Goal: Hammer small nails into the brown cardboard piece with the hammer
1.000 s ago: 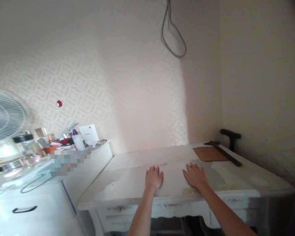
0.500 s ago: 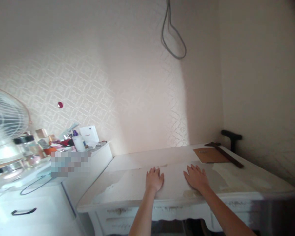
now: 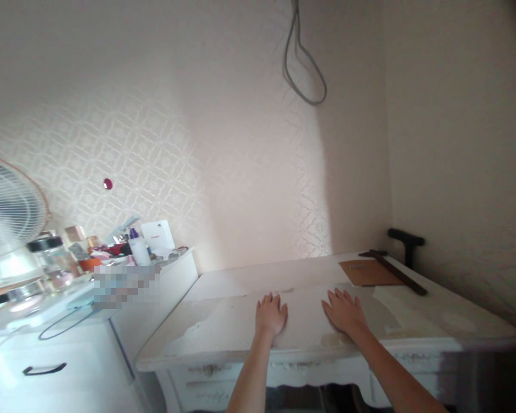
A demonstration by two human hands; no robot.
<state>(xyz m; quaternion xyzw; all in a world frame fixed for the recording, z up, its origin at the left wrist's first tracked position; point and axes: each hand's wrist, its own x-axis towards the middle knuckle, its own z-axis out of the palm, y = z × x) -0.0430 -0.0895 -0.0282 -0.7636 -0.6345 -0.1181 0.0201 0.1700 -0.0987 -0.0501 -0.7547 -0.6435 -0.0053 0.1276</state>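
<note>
My left hand [image 3: 270, 315] lies palm down on a white desk [image 3: 223, 321] with worn, peeling patches, its fingers stretched forward. To its right, my right hand [image 3: 344, 311] rests flat on the same desktop, fingers spread. Neither hand holds anything. Beyond my right hand lies a brown envelope or sheet of card [image 3: 367, 273]. A dark, long T-shaped tool [image 3: 399, 273], perhaps a hammer, lies across the right side of the brown piece; its kind is not clear.
On the left, a white cabinet [image 3: 47, 350] carries a lidded clear jar [image 3: 54, 261], a pump bottle [image 3: 139, 249] and other clutter. A fan [image 3: 11, 201] stands behind them. A grey cable loop [image 3: 305, 74] hangs on the wall. A black T-shaped handle [image 3: 406, 238] rises behind the desk.
The view has shifted very slightly. Both hands stay flat in the same places on the desk.
</note>
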